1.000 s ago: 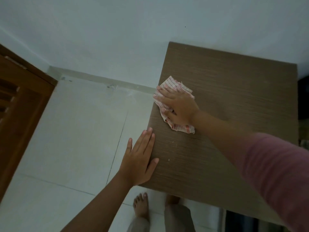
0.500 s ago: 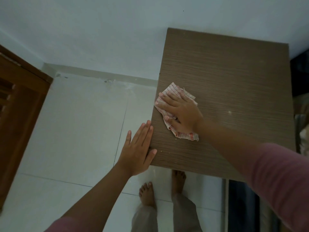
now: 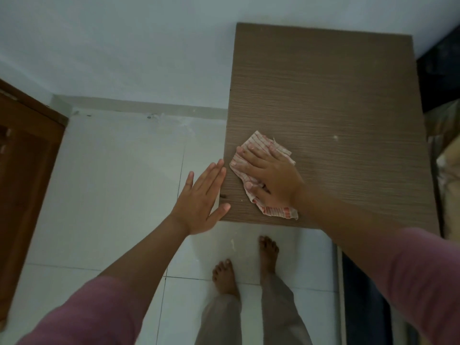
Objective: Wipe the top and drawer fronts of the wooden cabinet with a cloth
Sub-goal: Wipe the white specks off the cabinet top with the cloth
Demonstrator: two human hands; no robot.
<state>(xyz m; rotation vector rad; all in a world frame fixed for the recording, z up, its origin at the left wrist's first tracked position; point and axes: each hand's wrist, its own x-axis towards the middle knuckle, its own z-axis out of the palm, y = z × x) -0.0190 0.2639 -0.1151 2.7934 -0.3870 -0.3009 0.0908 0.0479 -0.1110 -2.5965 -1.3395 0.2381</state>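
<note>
The wooden cabinet's brown grained top (image 3: 331, 100) fills the upper right. A crumpled white cloth with red stripes (image 3: 271, 206) lies near the top's front left corner. My right hand (image 3: 271, 178) presses flat on the cloth, fingers spread toward the left edge. My left hand (image 3: 201, 200) is held flat with fingers together against the cabinet's left edge, thumb resting on the front left corner. A few pale specks dot the wood near the cloth and at the right. The drawer fronts are hidden below the top.
White floor tiles (image 3: 119, 185) spread left of the cabinet. My bare feet (image 3: 244, 267) stand at its front. A brown wooden door (image 3: 22, 175) is at far left, a white wall (image 3: 124, 46) behind, and dark furniture (image 3: 445, 78) with bedding to the right.
My right hand has slid the cloth toward me and to the front left corner. The left hand has stayed at the cabinet's left edge while my head pulled back.
</note>
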